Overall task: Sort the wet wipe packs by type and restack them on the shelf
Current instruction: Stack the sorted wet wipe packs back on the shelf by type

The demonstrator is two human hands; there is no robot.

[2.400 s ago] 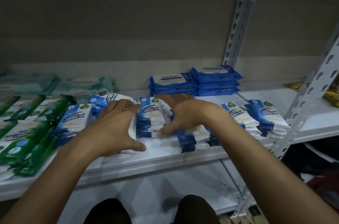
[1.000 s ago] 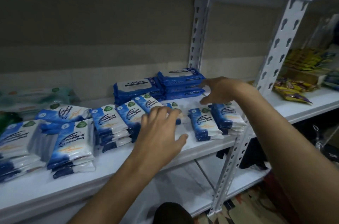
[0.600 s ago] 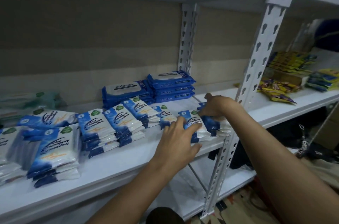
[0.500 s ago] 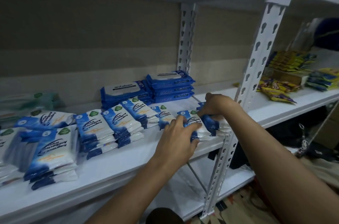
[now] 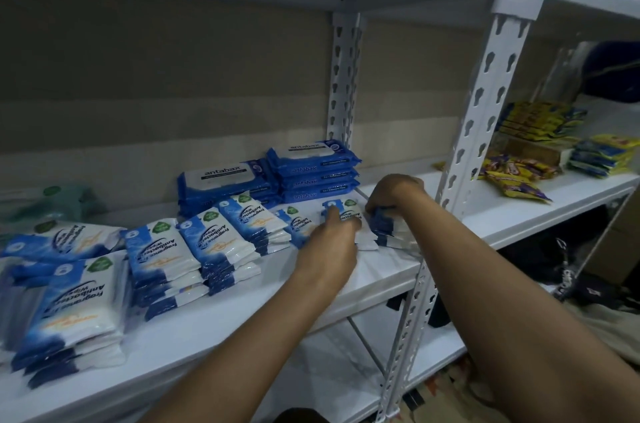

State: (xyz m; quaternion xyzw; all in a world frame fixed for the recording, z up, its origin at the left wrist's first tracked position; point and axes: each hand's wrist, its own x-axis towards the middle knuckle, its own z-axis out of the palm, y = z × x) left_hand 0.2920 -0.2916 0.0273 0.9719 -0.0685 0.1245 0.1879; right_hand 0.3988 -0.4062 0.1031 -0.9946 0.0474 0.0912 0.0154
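We see the right hand [image 5: 391, 196] gripping the end stack [image 5: 393, 232] on the shelf [image 5: 242, 312], probably to square it; the left hand [image 5: 332, 242] lies flat on the next pack [image 5: 353, 215], steadying it.

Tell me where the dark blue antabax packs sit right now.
In the head view, the antabax packs sit in two stacks at the shelf's back, against the wall beside the rear upright, behind the blue-and-white antibacterial wipes.
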